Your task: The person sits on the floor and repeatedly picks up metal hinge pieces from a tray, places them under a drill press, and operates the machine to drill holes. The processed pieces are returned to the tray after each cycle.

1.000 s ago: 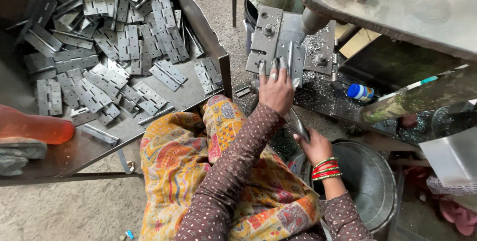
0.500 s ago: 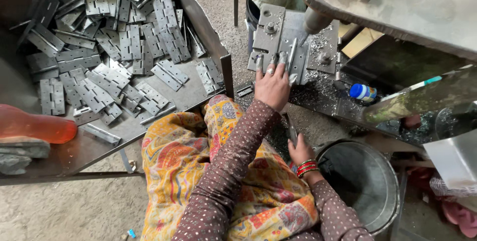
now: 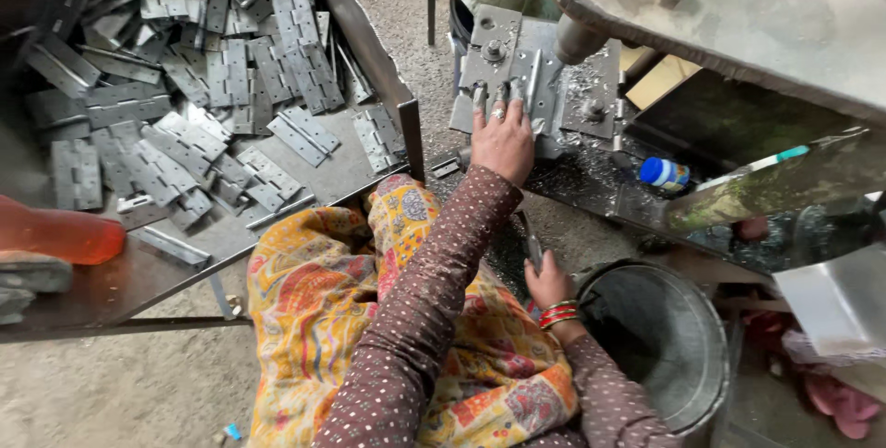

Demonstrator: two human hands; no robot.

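My left hand [image 3: 503, 139] lies flat, fingers spread and unclenched, on the grey metal jig plate [image 3: 535, 79] of the press, fingertips pressing a hinge piece [image 3: 533, 74] against the plate just below the round ram [image 3: 577, 40]. My right hand [image 3: 549, 282] rests low beside my knee, at the rim of the steel bucket [image 3: 664, 346], fingers curled about a thin metal piece [image 3: 533, 250]; whether the grip is firm I cannot tell. To my left, a metal tray [image 3: 369, 42] holds a heap of flat grey hinges [image 3: 185, 70], a few lying apart near its front edge. A small bottle with a blue cap [image 3: 664, 172] lies on the swarf-strewn base beside the plate.

In my judgement, the step is seating the piece squarely: I should keep it flush against the plate's stops, hold it by pressure from the fingertips only, and keep every finger clear of the spot under the ram. Metal shavings under the piece would tilt it, so the seat should be brushed clean.
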